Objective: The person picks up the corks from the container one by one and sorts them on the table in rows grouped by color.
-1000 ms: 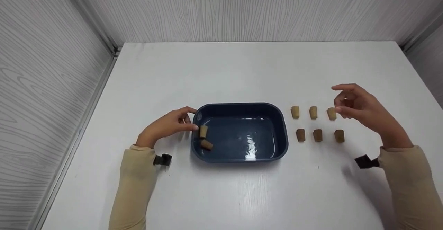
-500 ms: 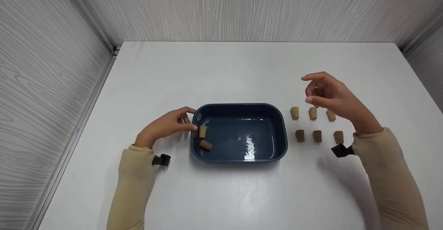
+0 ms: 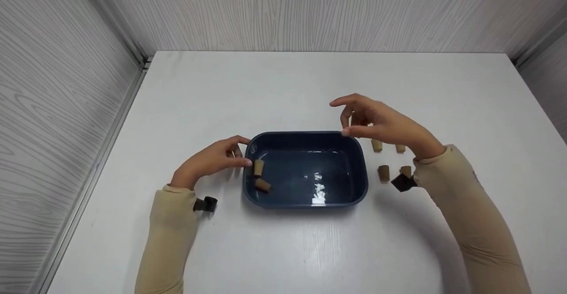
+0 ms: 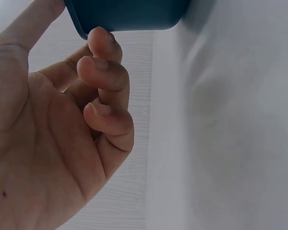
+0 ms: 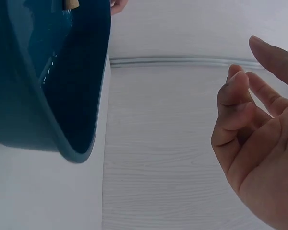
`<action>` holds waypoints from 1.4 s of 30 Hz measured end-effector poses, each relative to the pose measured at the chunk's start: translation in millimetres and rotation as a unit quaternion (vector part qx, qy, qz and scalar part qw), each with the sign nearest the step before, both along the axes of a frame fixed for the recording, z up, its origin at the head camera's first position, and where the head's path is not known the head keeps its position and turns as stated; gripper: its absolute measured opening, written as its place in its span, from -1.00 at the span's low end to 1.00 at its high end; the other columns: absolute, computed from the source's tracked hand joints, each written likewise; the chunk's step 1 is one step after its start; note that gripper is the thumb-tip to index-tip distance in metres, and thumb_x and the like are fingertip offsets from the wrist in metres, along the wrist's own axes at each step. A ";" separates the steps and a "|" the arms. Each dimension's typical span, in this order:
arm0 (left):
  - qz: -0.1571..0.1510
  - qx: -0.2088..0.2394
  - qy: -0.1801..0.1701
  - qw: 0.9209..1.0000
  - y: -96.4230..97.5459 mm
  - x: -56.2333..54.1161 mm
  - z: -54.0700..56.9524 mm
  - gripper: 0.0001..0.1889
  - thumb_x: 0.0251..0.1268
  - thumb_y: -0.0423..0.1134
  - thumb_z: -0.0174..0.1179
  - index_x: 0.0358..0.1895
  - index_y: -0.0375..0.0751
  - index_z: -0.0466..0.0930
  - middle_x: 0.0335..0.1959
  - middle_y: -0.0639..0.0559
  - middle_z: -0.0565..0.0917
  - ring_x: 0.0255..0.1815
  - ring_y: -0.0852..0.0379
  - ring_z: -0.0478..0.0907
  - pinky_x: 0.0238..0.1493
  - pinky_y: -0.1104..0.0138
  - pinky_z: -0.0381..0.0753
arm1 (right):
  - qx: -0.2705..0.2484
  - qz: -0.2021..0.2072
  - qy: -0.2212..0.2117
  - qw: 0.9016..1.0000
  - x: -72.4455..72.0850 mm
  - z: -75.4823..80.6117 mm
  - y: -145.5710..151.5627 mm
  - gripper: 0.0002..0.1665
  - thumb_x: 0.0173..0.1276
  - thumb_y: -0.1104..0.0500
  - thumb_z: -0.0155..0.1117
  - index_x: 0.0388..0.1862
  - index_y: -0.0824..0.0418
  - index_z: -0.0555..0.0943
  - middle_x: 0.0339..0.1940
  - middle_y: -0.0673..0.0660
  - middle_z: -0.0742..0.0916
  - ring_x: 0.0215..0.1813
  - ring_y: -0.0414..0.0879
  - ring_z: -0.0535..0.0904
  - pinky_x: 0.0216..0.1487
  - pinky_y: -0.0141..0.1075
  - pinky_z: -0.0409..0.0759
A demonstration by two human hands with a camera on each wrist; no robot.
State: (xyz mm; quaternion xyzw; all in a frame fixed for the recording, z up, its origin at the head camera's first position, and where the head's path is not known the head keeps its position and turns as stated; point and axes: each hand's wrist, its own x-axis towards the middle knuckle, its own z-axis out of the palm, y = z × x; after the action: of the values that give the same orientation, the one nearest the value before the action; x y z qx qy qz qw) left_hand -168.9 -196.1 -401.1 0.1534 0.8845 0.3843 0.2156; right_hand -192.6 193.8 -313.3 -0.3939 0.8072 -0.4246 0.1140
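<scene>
A dark blue rectangular tub [image 3: 305, 206] stands mid-table with two tapered corks inside at its left end, a lighter one [image 3: 258, 168] and a browner one [image 3: 262, 185]. My left hand [image 3: 210, 162] grips the tub's left rim between thumb and fingers; the left wrist view shows its fingertips at the tub wall [image 4: 129, 17]. Over the tub's far right corner hovers my right hand [image 3: 383, 123], fingers loosely bent. In the right wrist view nothing lies between the right hand's [image 5: 259, 139] fingers and thumb.
Right of the tub, light corks [image 3: 377, 146] form a back row and brown corks [image 3: 384, 173] a front row on the white table [image 3: 283, 249]. The right hand and sleeve [image 3: 460, 205] cover some of them. A panel wall [image 3: 292, 15] rises behind.
My right hand has moved left from above the far right corks to the tub's right corner, staying empty. The left hand has kept its hold on the rim.
</scene>
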 end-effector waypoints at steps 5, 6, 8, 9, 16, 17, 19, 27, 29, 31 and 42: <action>-0.008 0.003 0.001 1.000 -0.5 1.7 -1.0 -0.37 0.21 0.09 0.29 0.32 0.00 0.39 -0.32 0.03 0.52 -0.36 0.10 0.38 -0.25 0.27 0.37 | 0.010 0.029 -0.007 0.999 -4.5 0.6 -24.8 -0.42 0.36 0.26 0.26 0.32 0.15 0.36 -0.29 0.00 0.58 -0.50 -0.09 0.45 -0.38 -0.40 0.45; -0.008 0.004 0.002 1.000 -0.5 1.9 -1.2 -0.37 0.21 0.09 0.29 0.32 0.01 0.39 -0.31 0.03 0.51 -0.36 0.10 0.38 -0.25 0.27 0.37 | 0.011 0.034 -0.009 0.999 -5.4 0.5 -29.4 -0.43 0.35 0.26 0.26 0.32 0.14 0.36 -0.29 0.00 0.57 -0.50 -0.09 0.45 -0.38 -0.39 0.45; -0.007 0.004 0.004 1.000 -0.2 2.0 -1.3 -0.37 0.21 0.09 0.29 0.32 0.02 0.39 -0.30 0.03 0.51 -0.35 0.10 0.38 -0.25 0.27 0.37 | 0.015 0.043 -0.009 0.999 -7.6 0.0 -38.2 -0.43 0.36 0.24 0.27 0.32 0.13 0.36 -0.29 0.00 0.57 -0.50 -0.12 0.44 -0.37 -0.39 0.45; -0.007 0.004 0.005 1.000 0.2 2.0 -1.3 -0.37 0.21 0.10 0.29 0.33 0.02 0.39 -0.29 0.03 0.51 -0.35 0.10 0.38 -0.24 0.27 0.37 | 0.018 0.047 -0.007 0.999 -8.9 -0.5 -42.4 -0.43 0.36 0.23 0.27 0.32 0.12 0.36 -0.29 0.00 0.57 -0.49 -0.14 0.44 -0.37 -0.38 0.44; -0.009 0.004 0.004 1.000 1.8 3.7 -0.2 -0.37 0.20 0.10 0.30 0.32 0.02 0.39 -0.30 0.02 0.52 -0.35 0.11 0.39 -0.23 0.27 0.38 | 0.041 0.088 -0.003 0.995 -17.2 -10.7 -73.2 -0.46 0.35 0.19 0.28 0.28 0.13 0.38 -0.25 0.07 0.63 -0.48 -0.15 0.49 -0.35 -0.35 0.47; -0.009 0.004 0.004 1.000 1.6 4.1 0.0 -0.37 0.19 0.10 0.30 0.32 0.01 0.40 -0.30 0.02 0.52 -0.36 0.11 0.40 -0.23 0.27 0.38 | 0.043 0.097 -0.005 0.994 -17.9 -13.0 -78.0 -0.46 0.36 0.19 0.28 0.28 0.14 0.38 -0.25 0.08 0.64 -0.47 -0.15 0.50 -0.34 -0.35 0.48; -0.009 0.003 0.003 1.000 0.9 5.1 0.2 -0.37 0.19 0.09 0.31 0.31 0.01 0.40 -0.32 0.03 0.53 -0.36 0.11 0.40 -0.23 0.27 0.39 | 0.049 0.116 -0.012 0.992 -18.9 -17.1 -87.9 -0.46 0.36 0.18 0.27 0.29 0.15 0.37 -0.23 0.10 0.64 -0.45 -0.14 0.53 -0.32 -0.34 0.49; -0.013 0.008 -0.001 1.000 1.2 8.8 -1.2 -0.38 0.22 0.10 0.29 0.32 0.01 0.39 -0.30 0.01 0.54 -0.34 0.11 0.41 -0.22 0.26 0.39 | 0.129 0.182 -0.033 0.974 -22.2 -36.6 -119.3 -0.45 0.37 0.15 0.27 0.30 0.11 0.38 -0.21 0.11 0.60 -0.36 -0.15 0.50 -0.24 -0.33 0.47; -0.012 0.006 -0.003 1.000 1.7 9.4 -0.9 -0.37 0.22 0.10 0.28 0.33 0.03 0.38 -0.29 0.01 0.54 -0.34 0.10 0.41 -0.22 0.26 0.39 | 0.141 0.192 -0.038 0.971 -22.3 -40.5 -123.5 -0.44 0.36 0.15 0.28 0.31 0.09 0.38 -0.20 0.12 0.60 -0.34 -0.14 0.49 -0.22 -0.32 0.47; -0.011 0.002 -0.004 1.000 1.4 9.4 -0.3 -0.38 0.22 0.10 0.28 0.33 0.04 0.38 -0.28 0.00 0.54 -0.34 0.09 0.42 -0.23 0.26 0.40 | 0.149 0.199 -0.043 0.968 -22.2 -43.2 -127.3 -0.42 0.35 0.17 0.29 0.32 0.09 0.38 -0.19 0.13 0.60 -0.31 -0.12 0.50 -0.19 -0.32 0.48; -0.010 0.007 0.002 1.000 0.4 9.8 -1.8 -0.39 0.21 0.12 0.28 0.32 0.08 0.39 -0.29 0.02 0.52 -0.37 0.10 0.40 -0.25 0.26 0.38 | 0.229 0.224 -0.044 0.946 -21.1 -71.6 -145.1 -0.42 0.32 0.10 0.33 0.30 -0.03 0.40 -0.23 0.07 0.63 -0.24 -0.16 0.51 -0.15 -0.33 0.45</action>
State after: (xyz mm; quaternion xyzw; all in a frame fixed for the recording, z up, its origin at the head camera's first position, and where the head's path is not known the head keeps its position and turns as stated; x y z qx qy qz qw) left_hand -159.1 -195.6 -402.9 0.1642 0.8809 0.3877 0.2162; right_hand -213.7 48.8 -384.9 -0.5089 0.7680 -0.2081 0.3286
